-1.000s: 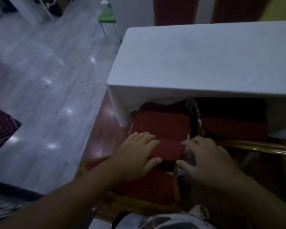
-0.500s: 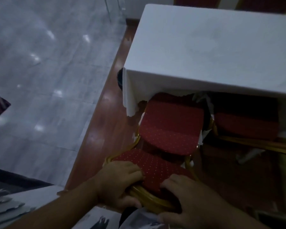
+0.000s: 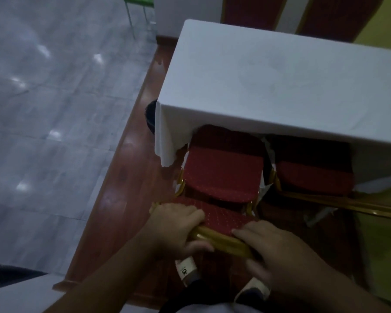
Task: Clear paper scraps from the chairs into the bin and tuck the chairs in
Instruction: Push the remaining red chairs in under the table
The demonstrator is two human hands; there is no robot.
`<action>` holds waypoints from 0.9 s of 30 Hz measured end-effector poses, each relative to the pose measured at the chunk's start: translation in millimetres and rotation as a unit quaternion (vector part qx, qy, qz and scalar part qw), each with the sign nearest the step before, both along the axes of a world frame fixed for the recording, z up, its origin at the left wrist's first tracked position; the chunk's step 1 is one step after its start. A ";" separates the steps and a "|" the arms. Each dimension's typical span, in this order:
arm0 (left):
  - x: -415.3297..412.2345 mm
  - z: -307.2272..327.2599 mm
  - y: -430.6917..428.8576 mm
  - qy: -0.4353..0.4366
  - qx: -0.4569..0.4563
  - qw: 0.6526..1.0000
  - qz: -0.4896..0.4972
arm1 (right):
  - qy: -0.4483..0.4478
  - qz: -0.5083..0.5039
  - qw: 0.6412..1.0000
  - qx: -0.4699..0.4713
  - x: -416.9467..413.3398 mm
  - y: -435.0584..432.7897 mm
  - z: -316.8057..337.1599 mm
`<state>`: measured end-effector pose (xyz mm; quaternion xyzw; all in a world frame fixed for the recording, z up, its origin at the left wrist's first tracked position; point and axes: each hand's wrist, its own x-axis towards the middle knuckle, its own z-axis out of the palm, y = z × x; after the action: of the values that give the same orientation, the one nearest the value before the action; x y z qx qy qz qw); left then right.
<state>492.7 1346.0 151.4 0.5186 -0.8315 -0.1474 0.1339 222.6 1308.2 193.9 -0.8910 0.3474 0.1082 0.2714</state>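
A red chair with a gold frame stands in front of me, its seat (image 3: 224, 175) partly under the white-clothed table (image 3: 280, 86). My left hand (image 3: 178, 229) and my right hand (image 3: 278, 251) both grip the top of the chair's back (image 3: 221, 238), fingers over the red padding and thumbs behind the gold rail. A second red chair (image 3: 314, 177) sits tucked under the table to the right. White paper scraps (image 3: 265, 188) show in the gap between the two seats. A dark bin (image 3: 150, 116) peeks out by the table's left corner.
The tablecloth hangs down over the chair fronts. A wooden floor strip (image 3: 122, 177) runs along the table's left side, with grey tiles beyond. Two more red chair backs (image 3: 253, 10) stand behind the table. A green stool (image 3: 138, 1) is far back.
My hands have left the seat and taken hold of the top of the chair's back. The chair's seat sits further under the table than one second ago.
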 end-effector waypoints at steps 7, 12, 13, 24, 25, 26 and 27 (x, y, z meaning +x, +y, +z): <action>-26.0 -13.1 -34.2 -0.007 -0.065 0.997 0.052 | 0.014 -0.195 0.970 -0.143 -10.4 -0.7 -20.1; -47.0 -15.7 -51.4 -0.023 -0.052 0.994 0.096 | 0.041 -0.187 0.971 -0.142 -27.6 -31.7 -24.6; -50.4 -15.2 -56.1 -0.026 -0.051 0.993 0.104 | 0.037 -0.181 0.972 -0.145 -30.9 -39.9 -26.5; -82.3 -9.3 -109.8 -0.049 -0.028 0.984 0.171 | -0.010 -0.158 0.970 -0.184 -55.3 -115.2 -40.2; -84.2 -8.9 -112.2 -0.048 -0.026 0.983 0.173 | -0.016 -0.154 0.971 -0.184 -57.1 -118.7 -40.4; -85.1 -9.3 -114.0 -0.046 -0.027 0.983 0.176 | -0.020 -0.155 0.971 -0.181 -58.0 -121.5 -39.6; -85.9 -9.6 -115.1 -0.046 -0.028 0.983 0.177 | -0.024 -0.157 0.971 -0.179 -58.8 -123.5 -39.6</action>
<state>406.8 1230.8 141.9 0.6602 -0.7353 -0.0743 0.1336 163.9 1184.7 154.3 -0.8615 0.4904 -0.0215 0.1298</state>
